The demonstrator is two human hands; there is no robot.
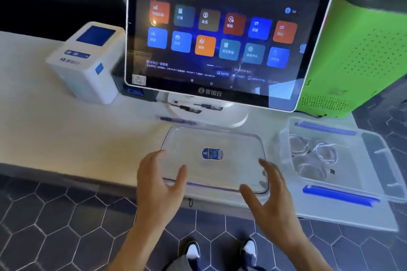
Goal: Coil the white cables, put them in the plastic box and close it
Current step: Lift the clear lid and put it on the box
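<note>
At the near edge of the surface (66, 138), the clear lid (211, 156) is lying flat between the left hand (158, 185) and right hand (271, 191), whose fingers are spreading wide, apparently to grip its two sides. To the right, the box (374, 160) is sitting open with the coiled cables (317, 154) inside, probably awaiting only the lid.
</note>
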